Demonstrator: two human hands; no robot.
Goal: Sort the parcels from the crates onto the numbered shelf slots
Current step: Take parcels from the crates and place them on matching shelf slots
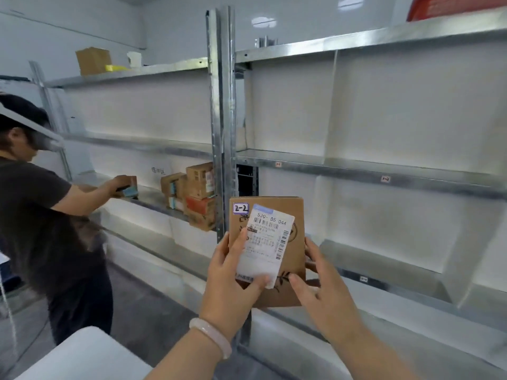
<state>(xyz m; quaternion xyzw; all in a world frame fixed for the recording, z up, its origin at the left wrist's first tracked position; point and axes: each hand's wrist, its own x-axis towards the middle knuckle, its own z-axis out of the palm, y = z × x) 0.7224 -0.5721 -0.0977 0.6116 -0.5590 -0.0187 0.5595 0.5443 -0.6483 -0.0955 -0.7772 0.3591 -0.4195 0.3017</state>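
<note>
A flat brown cardboard parcel (292, 215) is held upright in front of the metal shelf. It bears a white shipping label and a small sticker reading "2-2". My left hand (233, 281) grips its left edge, thumb on the label. My right hand (321, 286) holds its right lower edge. Small slot tags (385, 178) sit on the front lips of the shelf boards (356, 167), with white dividers between the slots.
Another person (41, 215) at the left places a small box (129, 185) on the left shelf bay, near a stack of parcels (196, 193). A steel upright (223, 119) separates the bays. A red crate (450, 6) rests on top. A white surface (82, 355) is below left.
</note>
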